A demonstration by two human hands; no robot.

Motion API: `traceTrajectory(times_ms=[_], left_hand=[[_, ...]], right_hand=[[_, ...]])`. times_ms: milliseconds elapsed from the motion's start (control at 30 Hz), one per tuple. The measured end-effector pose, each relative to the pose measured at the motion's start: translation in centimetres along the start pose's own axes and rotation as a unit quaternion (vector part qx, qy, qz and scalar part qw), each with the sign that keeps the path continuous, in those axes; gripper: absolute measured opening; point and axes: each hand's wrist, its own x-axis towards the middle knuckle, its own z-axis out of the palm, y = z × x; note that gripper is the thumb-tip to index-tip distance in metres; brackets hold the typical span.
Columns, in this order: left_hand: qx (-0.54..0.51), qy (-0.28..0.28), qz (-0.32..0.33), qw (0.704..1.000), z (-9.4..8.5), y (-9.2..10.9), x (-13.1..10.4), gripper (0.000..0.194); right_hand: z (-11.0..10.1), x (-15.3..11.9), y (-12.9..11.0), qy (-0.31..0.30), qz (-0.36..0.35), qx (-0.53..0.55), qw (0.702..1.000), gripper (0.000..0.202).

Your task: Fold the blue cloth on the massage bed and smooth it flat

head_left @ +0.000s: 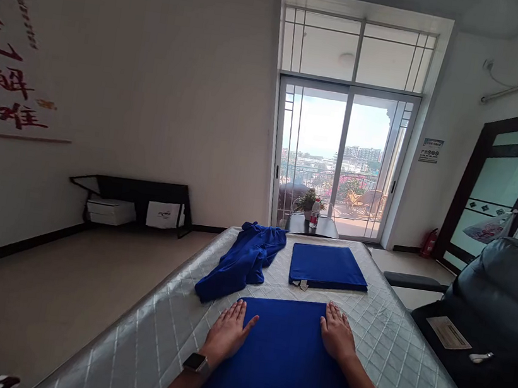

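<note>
Head view: two flat hands on blue cloth

Left hand [228,330] and right hand [338,335] both spread flat, thumbs inward, gripping nothing; each presses a far corner of the flat blue cloth [284,363]. Cloth lies on a quilted mattress [409,360], near end out of frame. Beyond it: crumpled blue fabric [248,259] at left, neatly folded blue stack [328,265] at right, pale tags showing. Dark-faced watch [195,362] on left wrist.

We see royal blue on the flat cloth [285,356] at bottom centre, silvery diamond quilting on the mattress [150,326], red characters [9,78] on the upper-left scroll [57,128], black on the far-right armchair [514,285].
</note>
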Motion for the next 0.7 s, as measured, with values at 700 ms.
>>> traceTrajectory(times_ms=[700], left_hand=[[-0.108, 0.028, 0.138, 0.984, 0.7, 15.2, 3.7, 0.076]], right_hand=[[0.1, 0.1, 0.4, 0.004, -0.009, -0.001, 1.0, 0.064]])
